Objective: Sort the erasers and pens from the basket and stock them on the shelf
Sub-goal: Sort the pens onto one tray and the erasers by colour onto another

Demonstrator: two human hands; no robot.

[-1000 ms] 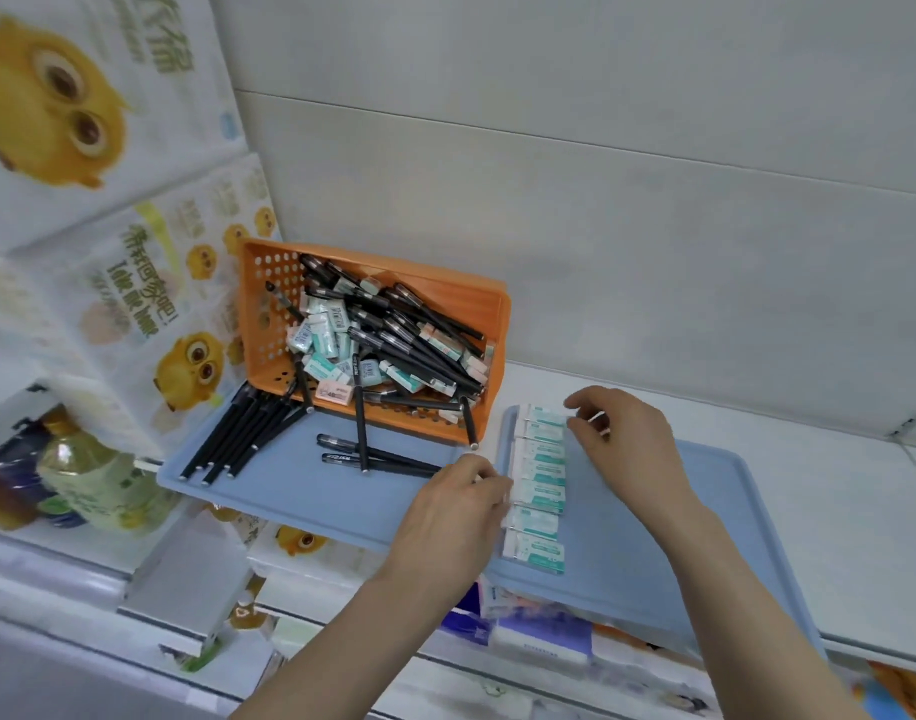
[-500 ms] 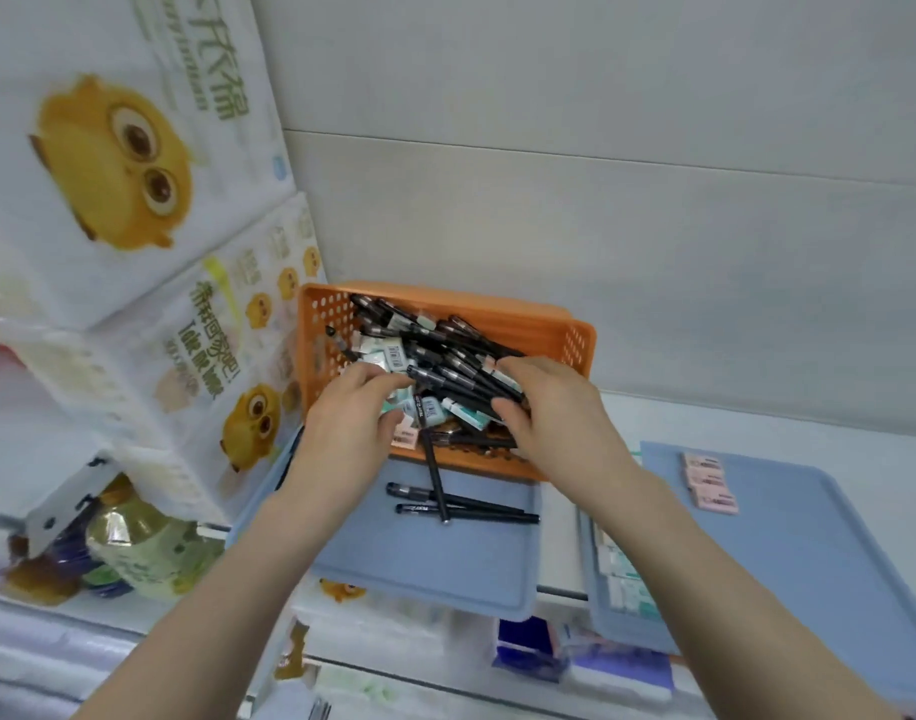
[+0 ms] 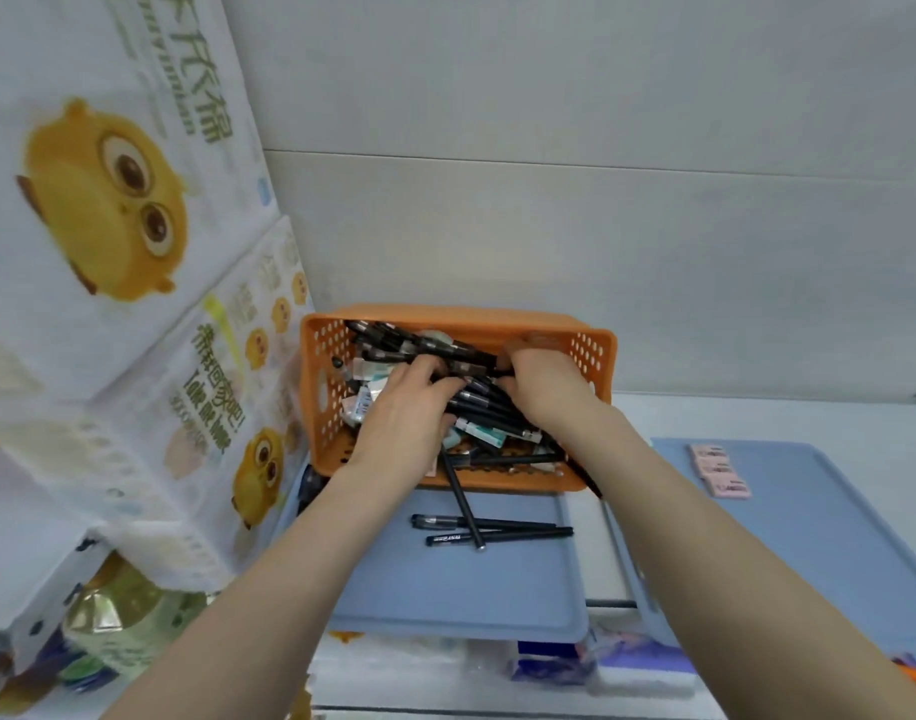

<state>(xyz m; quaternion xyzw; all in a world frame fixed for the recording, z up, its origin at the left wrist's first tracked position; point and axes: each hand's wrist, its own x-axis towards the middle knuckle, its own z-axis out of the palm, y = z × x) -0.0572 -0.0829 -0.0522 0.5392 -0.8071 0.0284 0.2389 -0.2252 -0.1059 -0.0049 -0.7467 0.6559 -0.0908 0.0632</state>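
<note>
An orange perforated basket (image 3: 320, 397) stands on the shelf, heaped with black pens (image 3: 484, 402) and small green-white erasers (image 3: 484, 433). Both my hands are inside it. My left hand (image 3: 406, 407) lies over the pile with fingers curled among the pens. My right hand (image 3: 541, 381) reaches in from the right, its fingers buried in the pens; what each hand holds is hidden. One pen (image 3: 463, 504) hangs over the basket's front edge. Two black pens (image 3: 497, 530) lie on the left blue tray (image 3: 445, 589). Three pink erasers (image 3: 721, 470) sit on the right blue tray (image 3: 835, 537).
Large white packs printed with yellow cartoon chicks (image 3: 107, 200) stand against the basket's left side. A bottle (image 3: 112, 615) sits below them at lower left. Packaged goods (image 3: 549, 662) fill the shelf underneath. A grey panel wall is behind.
My hands left the eraser row on the right tray and moved into the basket, then dug deeper among the pens. The view has shifted up and closer to the basket.
</note>
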